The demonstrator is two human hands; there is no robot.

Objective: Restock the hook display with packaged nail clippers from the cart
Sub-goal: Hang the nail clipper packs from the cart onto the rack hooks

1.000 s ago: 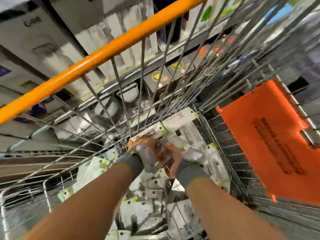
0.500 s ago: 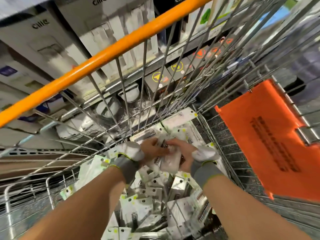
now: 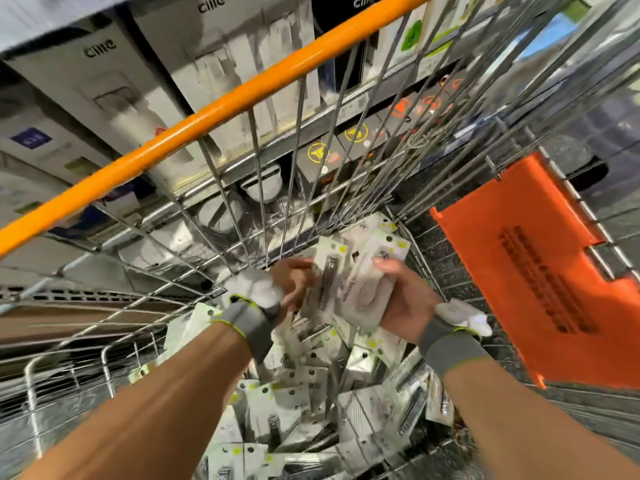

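Fingers of both our hands curl round a small stack of nail clipper packs above the cart.

Our left hand (image 3: 294, 284) grips the stack's left edge, fingers (image 3: 304, 263) wrapped round it; our right hand (image 3: 403, 299) holds the right side, thumb and fingers (image 3: 384, 263) pinching the held packs (image 3: 349, 289), which stand tilted just over the pile. Grey cuffs sit at both wrists, gloves bunched back. Nearest us, the loose pile of nail clipper packs (image 3: 311, 410) fills the cart bottom. Next, the wire cart wall (image 3: 263, 209) with its orange handle bar (image 3: 214, 109); an orange flap (image 3: 540, 271) hangs at right. Beyond, shelf boxes (image 3: 114, 84), blurred.
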